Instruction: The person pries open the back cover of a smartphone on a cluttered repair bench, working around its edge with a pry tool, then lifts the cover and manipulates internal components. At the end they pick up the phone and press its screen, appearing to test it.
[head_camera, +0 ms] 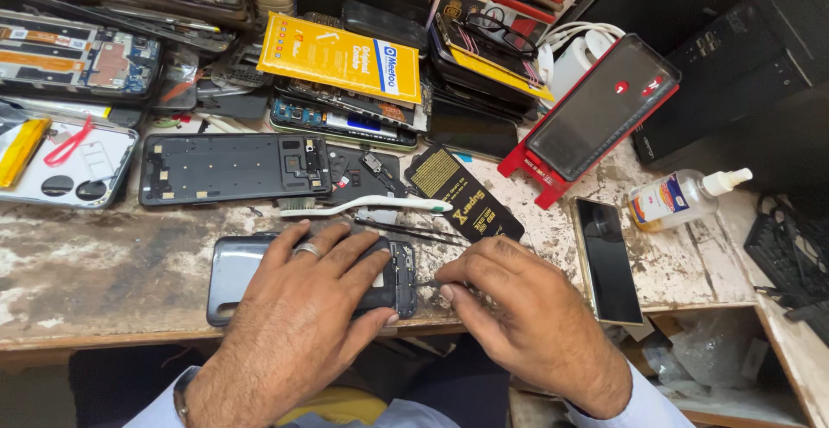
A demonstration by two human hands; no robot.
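From the head view, the person is working on an open phone [259, 277] that lies flat near the front edge of the bench [104, 255]. The left hand [302, 324] lies flat on top of the phone with its fingers spread, pressing it down so it cannot slide. The right hand [527, 316] has its fingers pressed together, pinching a thin tool [425, 284]. The tool's tip touches the right end of the phone, where the small parts show.

It looks like the step in hand is loosening or picking at a tiny part at that end. The next move seems to call for a steady hold and a very small, careful push, because the part is small.

Just behind the phone lie a white toothbrush [363, 206] and black tweezers [406, 231]. Behind those is a black phone frame [233, 167]. A black pack with gold print [466, 196] sits to the right of it. A dark phone [607, 259] lies face up just beside the right hand. A red stand [596, 117] holds 1 more phone. A clear bottle [682, 196] lies on its side near it. A yellow pack [341, 57] rests on a pile of phones at the back.

Nothing sits between the tool and the phone. The tweezers and toothbrush lie close, so a wide move could bump them.
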